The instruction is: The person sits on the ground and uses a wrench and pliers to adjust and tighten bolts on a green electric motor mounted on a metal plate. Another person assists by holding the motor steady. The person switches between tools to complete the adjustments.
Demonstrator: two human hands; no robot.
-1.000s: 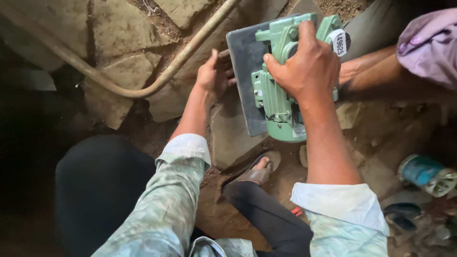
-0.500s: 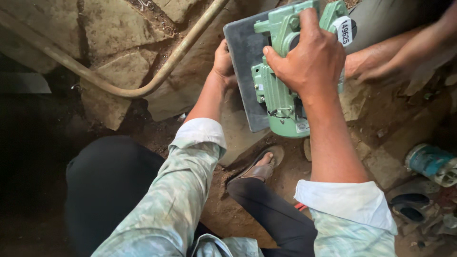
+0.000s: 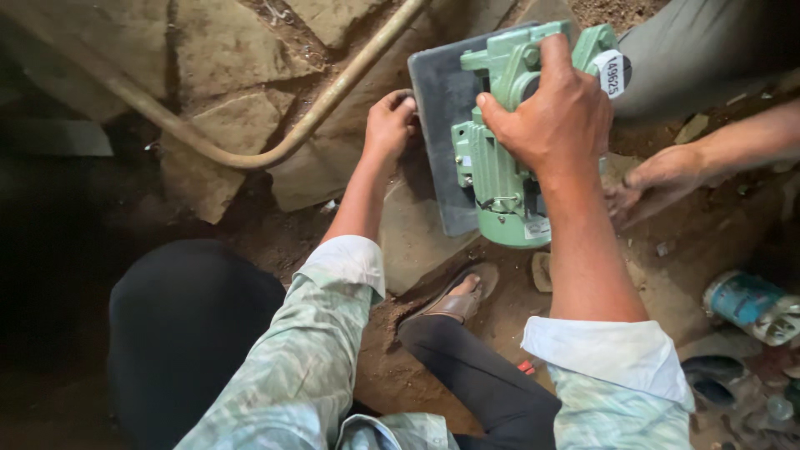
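Centrally, in the upper middle of the frame, a pale green motor unit [image 3: 500, 158] is mounted on a dark grey flat base plate [image 3: 437, 108], tilted and held above the ground. The right hand [image 3: 554, 112] grips the top of the motor from above, its fingers curled and pressed together around the housing, thumb on the left side. The left hand [image 3: 389, 125] holds the left edge of the base plate, fingers bent around the rim; how tightly they close cannot be told. Both forearms emerge from rolled-up, pale patterned sleeves [image 3: 317, 350] in the lower half of the frame.

At right, another person's hand [image 3: 658, 179] reaches in beside the motor with fingers loosely spread and pointing down-left, near but apparently not touching the unit. Behind it lies that person's grey trouser leg [image 3: 708, 58].

Below the motor, a foot in a brown sandal [image 3: 458, 300] rests on the bare earth. Flat broken stone slabs [image 3: 208, 75] fill the upper left, crossed by a curved rusty metal pipe [image 3: 275, 150] running from left centre to the top middle. A blue-and-white cylindrical can [image 3: 750, 304] lies at the right edge.
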